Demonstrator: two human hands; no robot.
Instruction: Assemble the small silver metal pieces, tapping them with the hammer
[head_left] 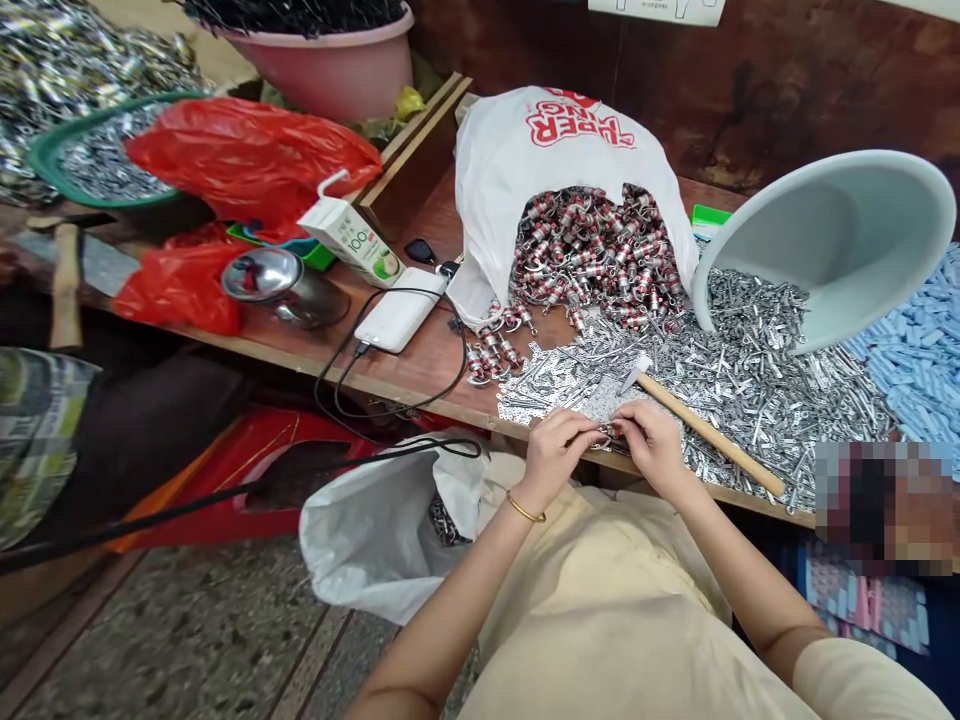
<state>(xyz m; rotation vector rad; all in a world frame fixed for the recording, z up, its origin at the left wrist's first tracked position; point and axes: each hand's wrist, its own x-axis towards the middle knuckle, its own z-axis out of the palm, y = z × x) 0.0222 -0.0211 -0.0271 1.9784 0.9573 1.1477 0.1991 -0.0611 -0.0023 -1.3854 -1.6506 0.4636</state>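
Observation:
My left hand [559,450] and my right hand [654,440] meet at the table's front edge. Their fingertips pinch a small metal part [606,432], mostly hidden by the fingers; its exact kind cannot be made out. Just beyond my right hand a small hammer [709,432] with a wooden handle lies across loose flat metal pieces [555,385]. Behind these, red-and-silver metal fittings [600,250] spill out of a white plastic bag [495,150].
A tipped pale bucket [862,240] lies at right beside blue strips [915,345]. Left of the bag are a white power bank [401,308] with cables, a drink carton [352,240], a steel cup [300,290] and red bags [255,160]. A white sack [360,530] stands below.

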